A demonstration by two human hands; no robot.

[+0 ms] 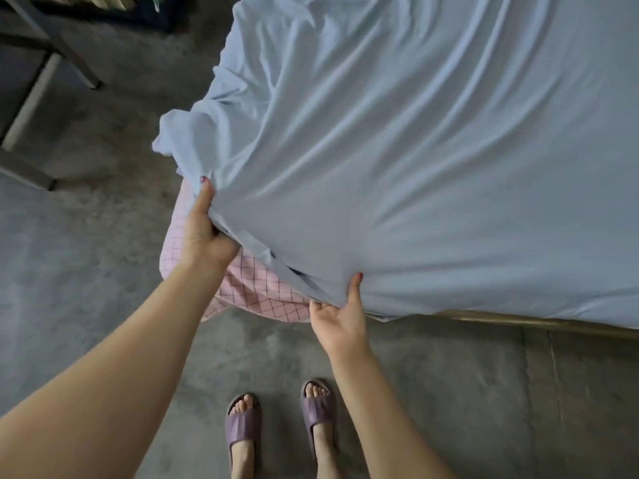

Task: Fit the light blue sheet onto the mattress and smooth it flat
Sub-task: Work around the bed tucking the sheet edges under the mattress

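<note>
The left hand point(204, 226) grips the light blue sheet point(397, 160) at the near left corner of the bed, thumb laid up along the cloth and the other fingers curled under the gathered edge, hidden by the fabric; the right hand point(340, 314) pinches the sheet's near edge a little further right, thumb on top of the cloth, the remaining fingers loosely curled below it and partly out of sight. The sheet covers the bed's top from the near edge to the far right, where it runs out of frame; it lies in long diagonal folds, and at the far left it is bunched and hangs past the bed's side. Under the lifted corner a pink checked cover point(256, 288) shows between the two hands; whether this is the mattress itself or a layer over it cannot be told. A strip of bed frame point(518, 321) shows below the sheet at the near right. Both feet, in purple slippers point(242, 426), stand on the grey concrete floor point(86, 254); a metal furniture frame point(41, 88) at the far left is cut off by the edge. No writing or labels can be read.
</note>
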